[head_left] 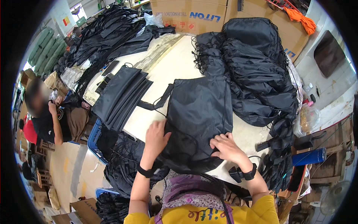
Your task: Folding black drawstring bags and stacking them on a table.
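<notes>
A black drawstring bag (199, 108) lies flat on the pale tabletop in front of me, its lower end at the table's near edge. My left hand (156, 136) rests at the bag's left edge, fingers stretched forward and thumb apart. At the lower right edge, my right hand (225, 146) has its fingers bent over the fabric, gripping it. A thin black cord loops out near my left hand. Left of the bag is a black strap (158, 101), beside a stack of folded black bags (121, 98).
A tall pile of black bags (257, 63) with cords stands at the right. More black fabric (106, 33) covers the far left. Cardboard (186, 16) stands behind. A blue crate (95, 140) sits below left, a blue bottle (309, 156) at right. Another person (46, 115) sits at left.
</notes>
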`<action>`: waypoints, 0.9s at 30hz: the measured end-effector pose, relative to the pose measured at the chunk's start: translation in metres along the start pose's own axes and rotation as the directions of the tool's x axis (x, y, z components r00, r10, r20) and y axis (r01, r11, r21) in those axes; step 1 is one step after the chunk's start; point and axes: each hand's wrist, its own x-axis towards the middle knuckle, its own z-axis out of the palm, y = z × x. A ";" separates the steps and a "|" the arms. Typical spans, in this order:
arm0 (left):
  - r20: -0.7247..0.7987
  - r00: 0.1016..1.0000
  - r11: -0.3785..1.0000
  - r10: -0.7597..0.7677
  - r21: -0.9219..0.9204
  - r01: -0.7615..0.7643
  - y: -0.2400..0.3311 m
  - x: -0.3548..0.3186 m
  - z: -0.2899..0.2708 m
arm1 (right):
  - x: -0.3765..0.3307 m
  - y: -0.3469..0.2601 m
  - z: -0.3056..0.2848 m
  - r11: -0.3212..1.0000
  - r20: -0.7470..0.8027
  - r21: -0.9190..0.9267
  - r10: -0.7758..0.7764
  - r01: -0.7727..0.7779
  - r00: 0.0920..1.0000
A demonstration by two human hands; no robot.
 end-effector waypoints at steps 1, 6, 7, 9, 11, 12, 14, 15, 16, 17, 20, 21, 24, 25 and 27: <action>0.001 1.000 1.000 -0.003 0.002 0.003 -0.008 -0.007 0.007 | -0.002 -0.001 -0.005 0.999 0.048 0.013 0.042 -0.043 0.998; 0.325 0.878 0.909 -0.352 -0.103 0.403 -0.007 -0.022 0.019 | -0.009 0.004 -0.011 0.998 0.053 0.058 0.007 -0.010 0.999; 0.327 0.877 0.909 -0.352 -0.104 0.403 -0.011 -0.024 0.020 | -0.012 0.007 -0.012 0.995 0.041 0.095 0.008 -0.012 0.999; 0.406 0.760 0.537 -0.507 -0.540 0.647 -0.021 -0.030 0.022 | -0.016 0.012 -0.013 0.991 0.030 0.132 0.009 -0.013 1.000; 0.336 0.748 0.531 -0.572 -0.543 0.650 -0.018 -0.029 0.019 | -0.020 0.018 -0.010 0.988 0.052 0.152 0.028 -0.036 0.998; 0.260 0.729 0.526 -0.633 -0.547 0.651 -0.015 -0.027 0.015 | -0.022 0.018 -0.009 0.988 0.052 0.152 0.029 -0.036 0.998; 0.199 0.739 0.626 -0.644 -0.418 0.658 -0.009 -0.020 0.005 | -0.024 0.019 -0.008 0.990 -0.025 0.137 -0.023 0.026 0.999; 0.035 0.831 0.694 -0.555 -0.532 0.485 -0.004 -0.013 0.007 | -0.023 0.018 -0.009 0.990 -0.026 0.137 -0.026 0.029 0.999; -0.141 0.879 0.739 -0.455 -0.610 0.285 0.003 -0.004 0.010 | -0.021 0.015 -0.010 0.993 -0.011 0.099 -0.055 0.056 0.998; -0.109 0.942 0.760 -0.317 -0.623 0.183 0.022 0.006 0.009 | -0.019 0.013 -0.008 0.995 0.007 0.064 -0.078 0.078 0.997; 0.070 0.955 0.803 0.288 -0.561 -0.201 0.069 0.024 -0.002 | -0.013 -0.001 -0.004 0.986 0.048 0.150 -0.077 0.069 0.996; 0.067 0.956 0.804 0.287 -0.559 -0.202 0.068 0.024 -0.003 | -0.012 -0.004 -0.003 0.986 0.072 0.162 -0.060 0.048 0.996; 0.167 0.938 0.839 0.304 -0.514 -0.180 0.045 0.021 0.004 | -0.015 0.001 0.000 0.988 0.100 0.153 -0.030 0.015 0.995; 0.139 0.972 0.909 0.188 -0.398 -0.119 0.031 0.020 0.007 | -0.018 0.002 -0.001 0.988 0.101 0.152 -0.026 0.011 0.995; 0.091 0.995 0.983 0.036 -0.185 -0.018 0.005 0.015 0.002 | -0.025 0.000 -0.009 0.985 -0.001 0.169 0.042 -0.042 0.999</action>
